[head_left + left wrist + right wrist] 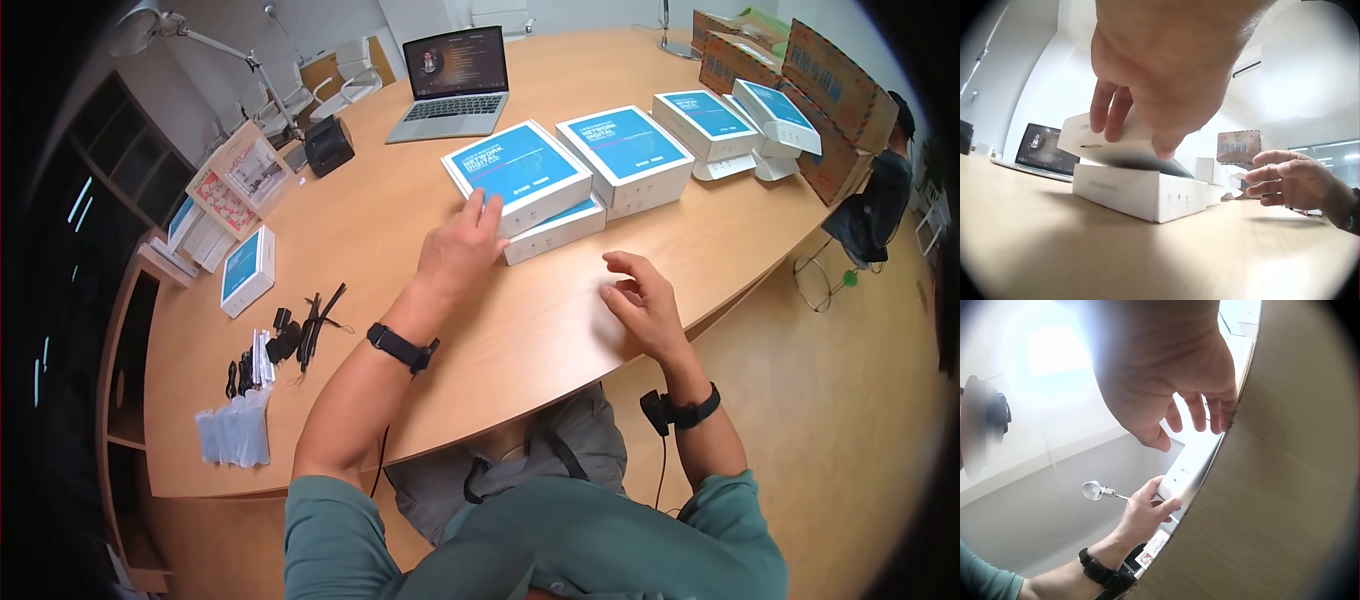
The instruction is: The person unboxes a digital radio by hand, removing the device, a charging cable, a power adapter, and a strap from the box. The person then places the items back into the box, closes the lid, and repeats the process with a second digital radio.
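L hand (460, 245) grips the upper box (520, 170), blue-topped w/ white sides, at its near-left corner: fingers bent over the L side, thumb at the near side. That box sits tilted & askew over the lower box (555, 238), w/ a dark gap btwn them in the L wrist view; can't tell if they touch anywhere. Lower box lies flat on the bench (500, 330). R hand (645, 305) is empty, fingers part-curled & loose, thumb apart, held above the bench nr its front edge, well apart from the boxes.

Just R of the pair: another blue-topped box (630, 150). Farther R, two more, the nearer box (705, 120) & the far box (775, 110), both w/ white flaps out at the bottom; brown cartons (835, 80) behind. Laptop (455, 90) open at back, screen lit. On L side of bench: a lone box (248, 270), black straps (318, 325), & clear plastic sleeves (235, 430) nr the L front corner.
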Demonstrator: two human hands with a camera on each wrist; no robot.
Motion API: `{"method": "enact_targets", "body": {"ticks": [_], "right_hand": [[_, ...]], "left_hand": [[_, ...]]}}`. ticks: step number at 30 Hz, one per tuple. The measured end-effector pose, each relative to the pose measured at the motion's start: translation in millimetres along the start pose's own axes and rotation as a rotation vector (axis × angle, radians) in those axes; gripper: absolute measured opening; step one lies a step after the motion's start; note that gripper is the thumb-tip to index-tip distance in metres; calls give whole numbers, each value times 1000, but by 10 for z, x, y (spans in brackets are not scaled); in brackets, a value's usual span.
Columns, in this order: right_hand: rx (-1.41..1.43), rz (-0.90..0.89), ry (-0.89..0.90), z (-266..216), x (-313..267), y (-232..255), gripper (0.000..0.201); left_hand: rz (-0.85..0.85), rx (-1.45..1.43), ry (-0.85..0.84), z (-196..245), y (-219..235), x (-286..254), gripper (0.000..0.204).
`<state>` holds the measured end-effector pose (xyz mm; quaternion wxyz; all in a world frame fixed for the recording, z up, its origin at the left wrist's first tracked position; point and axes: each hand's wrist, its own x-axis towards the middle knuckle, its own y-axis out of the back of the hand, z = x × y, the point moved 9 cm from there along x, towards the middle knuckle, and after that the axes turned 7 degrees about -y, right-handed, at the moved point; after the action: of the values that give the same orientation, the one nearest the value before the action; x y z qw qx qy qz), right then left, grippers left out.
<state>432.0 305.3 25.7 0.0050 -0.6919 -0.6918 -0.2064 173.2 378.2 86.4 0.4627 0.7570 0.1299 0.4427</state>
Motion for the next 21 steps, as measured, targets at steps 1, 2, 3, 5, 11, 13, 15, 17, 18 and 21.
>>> {"method": "enact_targets", "body": {"ticks": [1,2,3,5,11,13,15,17,18,21], "right_hand": [[38,4,-62,121,-23,-2,45],[40,0,-68,187,-37,-17,45],[63,4,-70,242,-45,-27,44],[88,-9,-76,305,-55,-59,43],[70,-16,-53,251,-29,-122,41],[10,-72,-56,165,17,-164,47],[-188,-71,106,-223,87,-182,53],[-374,-90,254,-487,195,-228,69],[-378,-86,256,-539,286,-199,69],[-521,-9,334,-769,547,-134,69]], "left_hand": [[63,-32,-2,60,34,-5,64],[57,-34,0,75,17,2,64],[14,-51,22,63,-26,2,59],[-36,-66,61,17,-68,-22,54],[57,-287,73,-72,186,32,55],[27,-546,256,-283,146,170,70],[-149,-589,309,-457,-53,236,78],[-322,-624,356,-554,-242,164,86],[-333,-703,332,-555,-287,145,88],[-354,-782,296,-534,-284,102,90]]}}
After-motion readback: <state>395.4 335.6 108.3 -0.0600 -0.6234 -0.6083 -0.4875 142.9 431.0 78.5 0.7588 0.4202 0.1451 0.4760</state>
